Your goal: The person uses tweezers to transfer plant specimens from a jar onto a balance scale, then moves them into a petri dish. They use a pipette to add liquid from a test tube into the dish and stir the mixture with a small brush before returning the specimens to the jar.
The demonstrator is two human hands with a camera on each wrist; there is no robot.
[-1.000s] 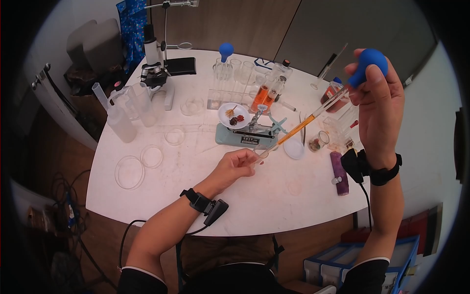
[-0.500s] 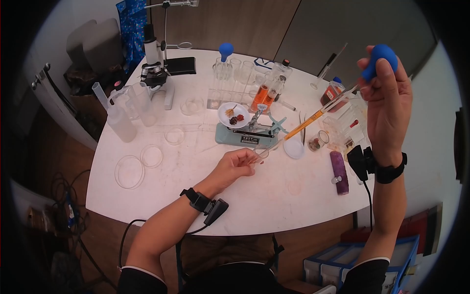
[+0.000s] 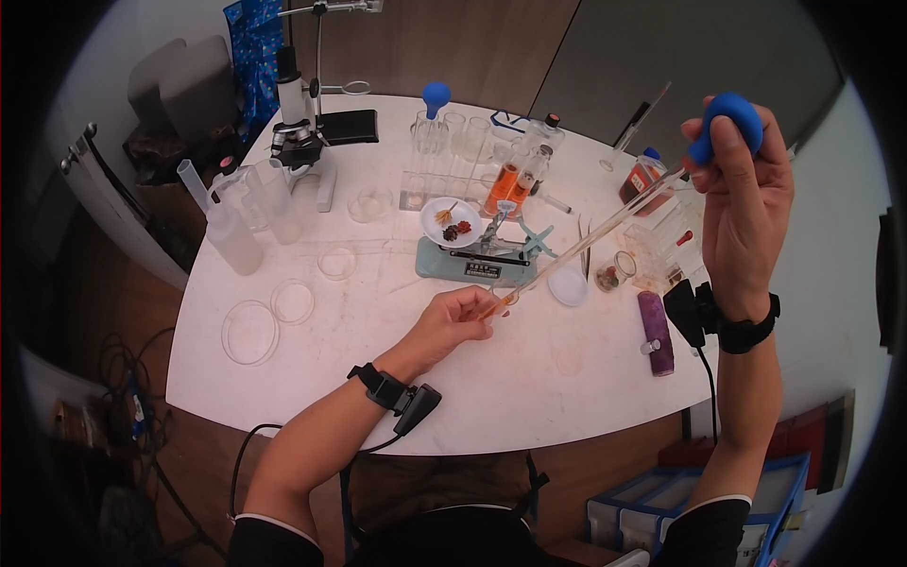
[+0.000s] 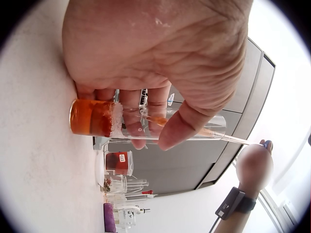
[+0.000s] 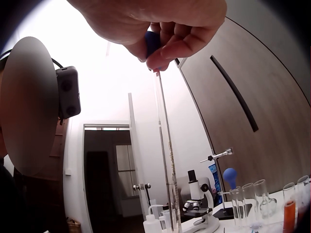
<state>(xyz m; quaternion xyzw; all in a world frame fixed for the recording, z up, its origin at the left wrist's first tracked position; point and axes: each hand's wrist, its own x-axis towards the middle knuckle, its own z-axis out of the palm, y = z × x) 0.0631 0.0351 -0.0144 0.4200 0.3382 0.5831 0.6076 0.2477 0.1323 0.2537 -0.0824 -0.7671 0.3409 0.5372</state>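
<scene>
My left hand holds an upright glass tube with a flat base low over the table, thumb and fingers around its middle. Orange liquid topped with pale foam fills the bottom of this glass tube. High at the right, my right hand grips the blue rubber bulb of a long glass pipette, thumb pressed against the bulb. The pipette slants down to the left, and its lower end is inside the tube's mouth. Most of its length looks clear, with orange near the tip.
Behind the left hand stands a balance bearing a white dish of dried bits. Tubes of orange liquid and a microscope are farther back. Petri dishes lie left; a small beaker and purple cylinder are right.
The orange column in the pipette has drained away, leaving it mostly clear. My right hand rose to the right, then came slightly down and left. The left hand stayed put.
</scene>
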